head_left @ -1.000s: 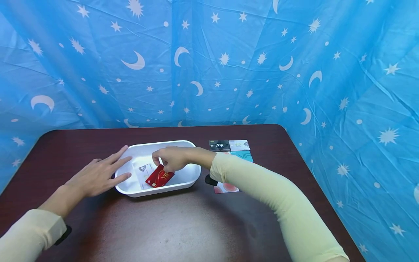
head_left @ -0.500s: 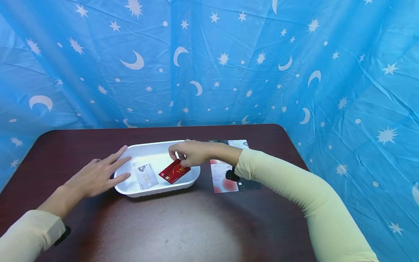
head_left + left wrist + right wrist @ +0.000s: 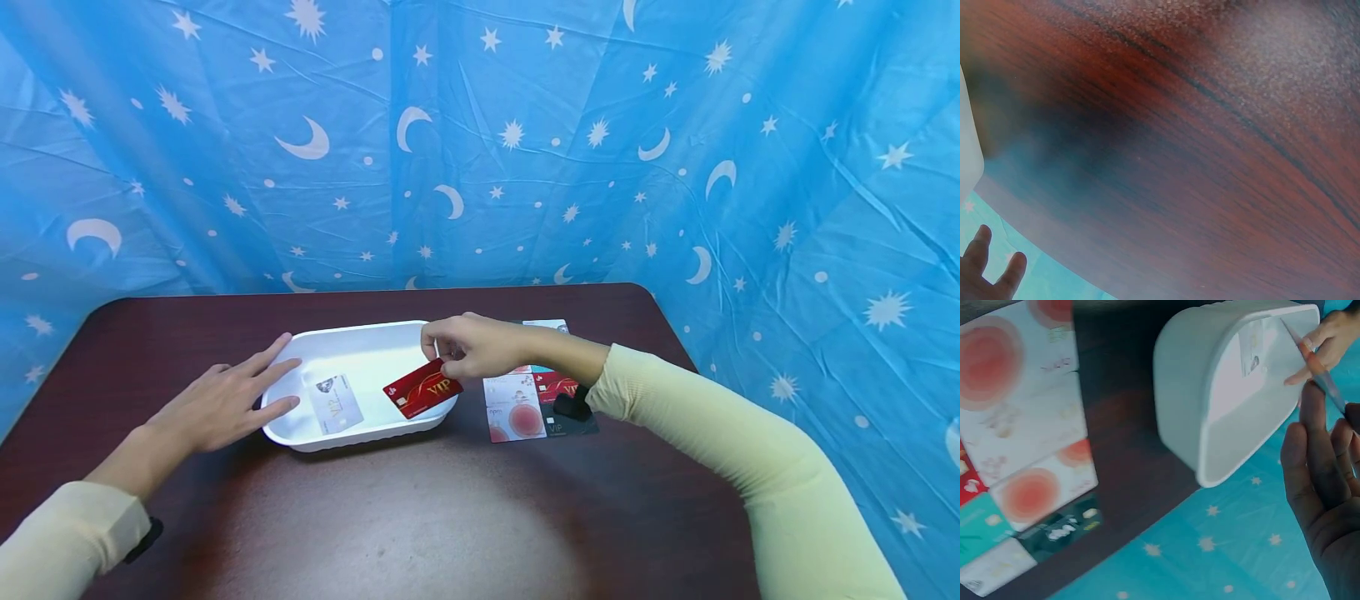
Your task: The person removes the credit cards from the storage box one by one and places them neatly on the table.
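My right hand pinches a red VIP card by its right end, above the right part of a white plastic tray. In the right wrist view that card shows nearly edge-on between thumb and fingers. A silvery-white VIP card lies on the tray's floor at the left. My left hand rests at the tray's left end, fingers spread and fingertips at the rim. Only a few of its fingers show in the left wrist view.
To the right of the tray, several cards lie edge to edge in two columns: a white card with red circles, a dark VIP card and a red card among them. My right forearm covers part of them. A blue curtain hangs behind the dark wooden table.
My right hand has lifted the red card off the white card's side of the tray and moved right with it, toward the tray's right end. My left hand has stayed still.
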### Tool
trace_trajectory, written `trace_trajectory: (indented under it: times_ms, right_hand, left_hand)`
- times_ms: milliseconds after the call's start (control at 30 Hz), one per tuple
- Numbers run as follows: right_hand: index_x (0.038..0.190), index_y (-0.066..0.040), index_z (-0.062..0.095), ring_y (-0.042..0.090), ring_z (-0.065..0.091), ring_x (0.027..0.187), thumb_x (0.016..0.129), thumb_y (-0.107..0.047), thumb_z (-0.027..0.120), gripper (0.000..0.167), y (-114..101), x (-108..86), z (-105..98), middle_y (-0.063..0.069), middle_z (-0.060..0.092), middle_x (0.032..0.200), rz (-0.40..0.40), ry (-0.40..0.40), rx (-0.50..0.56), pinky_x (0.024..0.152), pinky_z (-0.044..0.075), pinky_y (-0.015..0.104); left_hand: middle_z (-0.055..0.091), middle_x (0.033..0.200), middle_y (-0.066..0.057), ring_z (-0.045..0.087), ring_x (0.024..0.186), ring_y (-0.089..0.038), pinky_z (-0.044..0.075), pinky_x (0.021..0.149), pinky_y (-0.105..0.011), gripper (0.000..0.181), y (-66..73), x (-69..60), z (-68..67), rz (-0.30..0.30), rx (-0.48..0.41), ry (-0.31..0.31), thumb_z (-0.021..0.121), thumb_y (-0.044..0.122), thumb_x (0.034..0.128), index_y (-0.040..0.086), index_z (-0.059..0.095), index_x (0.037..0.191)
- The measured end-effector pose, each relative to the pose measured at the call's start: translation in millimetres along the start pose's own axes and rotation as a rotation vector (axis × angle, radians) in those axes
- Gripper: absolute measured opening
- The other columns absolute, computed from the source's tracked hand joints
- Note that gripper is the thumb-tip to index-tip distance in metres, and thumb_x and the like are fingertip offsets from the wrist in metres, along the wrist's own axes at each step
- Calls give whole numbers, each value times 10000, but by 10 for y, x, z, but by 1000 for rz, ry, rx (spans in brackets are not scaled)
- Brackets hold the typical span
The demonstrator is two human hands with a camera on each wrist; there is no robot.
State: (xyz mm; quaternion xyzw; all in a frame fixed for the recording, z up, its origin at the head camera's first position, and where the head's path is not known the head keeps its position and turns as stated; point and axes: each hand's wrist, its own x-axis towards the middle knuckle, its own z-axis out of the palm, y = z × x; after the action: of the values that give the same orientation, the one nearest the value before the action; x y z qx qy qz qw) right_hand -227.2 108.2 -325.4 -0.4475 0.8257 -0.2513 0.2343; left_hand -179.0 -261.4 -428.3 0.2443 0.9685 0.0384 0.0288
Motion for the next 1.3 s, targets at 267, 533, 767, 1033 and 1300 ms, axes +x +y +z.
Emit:
trace_trajectory:
  times_ms: [267,533,767,1033,1300]
  right_hand:
    - [991,-83,575,158,634,912,891,-56,684,151,262,-325,45,16,633,955,61,56,135,791,573,261]
    - [1009,-74,578,191,649,962,904,-62,678,145,456,-614,93,45,627,969,132,76,208,770,590,300]
    - [1001,-58,548,210,632,909,916,-38,647,132,568,-808,148,64,600,940,164,40,254,754,595,326]
    - [1002,-26,524,230,673,854,932,-36,610,111,694,-999,265,98,610,946,233,15,351,742,600,401]
    - [1002,-12,532,250,695,836,944,-40,597,92,864,-1134,441,95,643,1001,298,0,431,741,598,380]
  left_hand:
    - [241,1607,-210,567,1214,-451,451,920,-636,713,2,-2,7,-5,10,-1,514,556,968,95,423,1504]
    - [246,1605,-211,555,1232,-444,446,926,-636,703,3,-2,10,-2,6,1,517,545,968,89,435,1496]
    - [236,1611,-206,541,1250,-442,441,934,-638,707,5,-1,8,-3,8,-4,513,547,969,91,427,1502]
    - [232,1611,-206,554,1231,-447,440,936,-635,707,16,-4,9,-11,11,-11,503,558,973,98,423,1504]
    - [230,1611,-210,535,1248,-458,425,948,-649,710,18,-5,8,-15,1,-14,502,558,973,100,415,1509]
